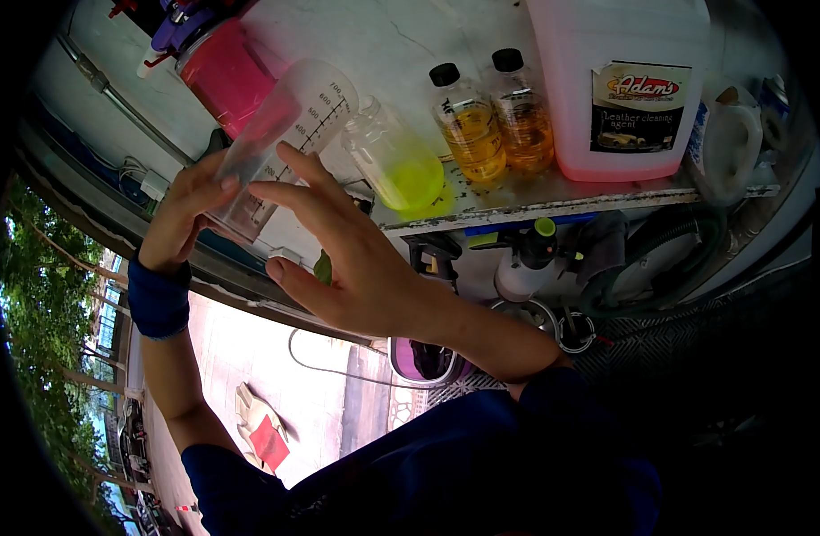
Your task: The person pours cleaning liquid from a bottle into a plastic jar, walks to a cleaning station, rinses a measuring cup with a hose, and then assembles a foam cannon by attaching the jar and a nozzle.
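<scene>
Hands [356, 259] at beaker [316, 103], near shelf edge [553, 205].

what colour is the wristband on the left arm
The wristband is dark blue, shown best in the head view.

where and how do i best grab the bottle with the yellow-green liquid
I'd wrap a hand around the body of the yellow-green bottle, coming from the side away from the amber bottles. That side looks more open, and the body is broad, while the neck above is much narrower.
</scene>
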`<move>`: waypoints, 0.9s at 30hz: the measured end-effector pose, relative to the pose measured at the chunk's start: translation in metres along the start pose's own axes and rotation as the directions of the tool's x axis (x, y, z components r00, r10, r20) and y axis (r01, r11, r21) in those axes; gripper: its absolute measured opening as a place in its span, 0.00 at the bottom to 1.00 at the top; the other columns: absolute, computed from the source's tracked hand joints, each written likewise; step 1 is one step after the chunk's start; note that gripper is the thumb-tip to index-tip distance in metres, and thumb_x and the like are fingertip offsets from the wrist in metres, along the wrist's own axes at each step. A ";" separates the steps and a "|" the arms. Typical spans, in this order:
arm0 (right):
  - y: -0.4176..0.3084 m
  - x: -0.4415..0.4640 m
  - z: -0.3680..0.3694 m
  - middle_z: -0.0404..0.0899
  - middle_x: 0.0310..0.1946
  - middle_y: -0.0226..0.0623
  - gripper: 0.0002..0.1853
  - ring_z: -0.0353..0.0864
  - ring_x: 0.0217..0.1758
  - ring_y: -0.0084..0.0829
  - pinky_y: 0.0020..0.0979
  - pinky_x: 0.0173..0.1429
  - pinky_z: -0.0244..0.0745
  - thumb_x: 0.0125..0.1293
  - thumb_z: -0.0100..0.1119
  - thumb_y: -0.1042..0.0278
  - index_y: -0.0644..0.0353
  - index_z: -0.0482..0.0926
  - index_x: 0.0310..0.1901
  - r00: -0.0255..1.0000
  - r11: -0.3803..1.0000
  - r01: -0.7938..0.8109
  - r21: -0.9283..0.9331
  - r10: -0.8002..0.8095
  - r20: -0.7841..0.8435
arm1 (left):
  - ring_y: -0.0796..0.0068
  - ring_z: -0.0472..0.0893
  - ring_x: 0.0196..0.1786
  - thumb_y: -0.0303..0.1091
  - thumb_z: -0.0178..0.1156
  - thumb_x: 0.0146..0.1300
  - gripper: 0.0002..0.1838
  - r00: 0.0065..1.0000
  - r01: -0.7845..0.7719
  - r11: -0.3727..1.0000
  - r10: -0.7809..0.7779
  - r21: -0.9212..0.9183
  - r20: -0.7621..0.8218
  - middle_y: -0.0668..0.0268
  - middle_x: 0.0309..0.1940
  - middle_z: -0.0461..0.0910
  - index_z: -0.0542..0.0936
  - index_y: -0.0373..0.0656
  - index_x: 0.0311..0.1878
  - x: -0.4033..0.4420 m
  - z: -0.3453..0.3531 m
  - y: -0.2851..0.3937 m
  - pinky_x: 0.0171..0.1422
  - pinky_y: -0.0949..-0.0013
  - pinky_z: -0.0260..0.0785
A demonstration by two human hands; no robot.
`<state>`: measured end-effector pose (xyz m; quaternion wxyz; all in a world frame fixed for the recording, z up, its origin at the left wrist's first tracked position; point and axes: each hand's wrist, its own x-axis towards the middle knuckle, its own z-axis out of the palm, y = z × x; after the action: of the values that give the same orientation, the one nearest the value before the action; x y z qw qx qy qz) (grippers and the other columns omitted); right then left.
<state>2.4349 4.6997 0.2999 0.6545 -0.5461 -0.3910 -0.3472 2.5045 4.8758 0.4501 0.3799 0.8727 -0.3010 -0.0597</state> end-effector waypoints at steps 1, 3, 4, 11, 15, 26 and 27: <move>0.001 0.000 0.000 0.40 0.75 0.63 0.31 0.33 0.76 0.76 0.62 0.77 0.40 0.64 0.59 0.70 0.60 0.59 0.67 1.000 1.000 0.012 -0.010 -0.012 -0.005 | 0.76 0.85 0.38 0.52 0.61 0.61 0.37 0.999 0.020 1.000 -0.021 0.019 0.034 0.61 0.43 0.82 0.71 0.33 0.65 0.000 -0.001 0.004 0.36 0.73 0.82; 0.002 0.001 0.000 0.40 0.75 0.63 0.31 0.33 0.76 0.76 0.62 0.77 0.40 0.64 0.59 0.70 0.60 0.59 0.67 1.000 0.999 0.024 -0.021 -0.024 -0.009 | 0.76 0.85 0.37 0.54 0.61 0.61 0.38 0.997 0.040 0.998 -0.042 0.038 0.067 0.62 0.41 0.83 0.71 0.32 0.65 0.001 -0.003 0.011 0.36 0.73 0.82; 0.002 0.001 0.000 0.40 0.75 0.63 0.30 0.34 0.76 0.76 0.62 0.77 0.39 0.64 0.59 0.70 0.61 0.60 0.66 0.999 0.999 0.034 -0.032 -0.034 -0.007 | 0.76 0.85 0.36 0.55 0.60 0.61 0.38 0.995 0.055 0.996 -0.060 0.072 0.079 0.62 0.40 0.83 0.71 0.32 0.65 0.001 -0.004 0.014 0.36 0.74 0.82; 0.003 0.003 0.000 0.41 0.75 0.62 0.29 0.35 0.77 0.74 0.62 0.77 0.42 0.62 0.59 0.72 0.62 0.61 0.64 0.998 0.997 0.059 -0.053 -0.060 -0.018 | 0.74 0.86 0.35 0.56 0.59 0.62 0.38 0.995 0.056 0.987 -0.067 0.149 0.069 0.61 0.38 0.83 0.73 0.33 0.64 0.007 -0.008 0.024 0.38 0.72 0.83; 0.000 0.003 0.000 0.49 0.74 0.60 0.28 0.51 0.78 0.56 0.46 0.74 0.56 0.66 0.58 0.70 0.60 0.66 0.67 0.994 0.993 0.064 -0.101 -0.073 -0.082 | 0.73 0.85 0.37 0.56 0.58 0.63 0.39 0.989 0.064 0.984 -0.085 0.164 0.120 0.59 0.42 0.82 0.70 0.33 0.67 0.012 -0.012 0.031 0.38 0.71 0.83; 0.001 0.003 0.004 0.49 0.72 0.56 0.28 0.52 0.74 0.62 0.50 0.71 0.58 0.58 0.59 0.76 0.63 0.66 0.62 0.991 0.992 0.096 -0.081 -0.103 -0.090 | 0.71 0.80 0.54 0.55 0.59 0.64 0.38 0.990 0.028 0.985 -0.051 0.169 0.129 0.57 0.51 0.80 0.69 0.34 0.68 0.005 -0.007 0.025 0.57 0.69 0.76; 0.001 0.002 0.005 0.49 0.72 0.56 0.28 0.52 0.74 0.62 0.50 0.71 0.58 0.58 0.59 0.76 0.63 0.66 0.62 0.992 0.993 0.091 -0.079 -0.098 -0.079 | 0.71 0.80 0.54 0.55 0.59 0.64 0.38 0.991 0.033 0.987 -0.053 0.160 0.122 0.57 0.51 0.80 0.69 0.34 0.68 0.003 -0.008 0.016 0.57 0.69 0.76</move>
<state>2.4360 4.7050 0.3019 0.6320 -0.5362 -0.3756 -0.4147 2.5018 4.8708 0.4670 0.2887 0.9007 -0.3092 -0.0987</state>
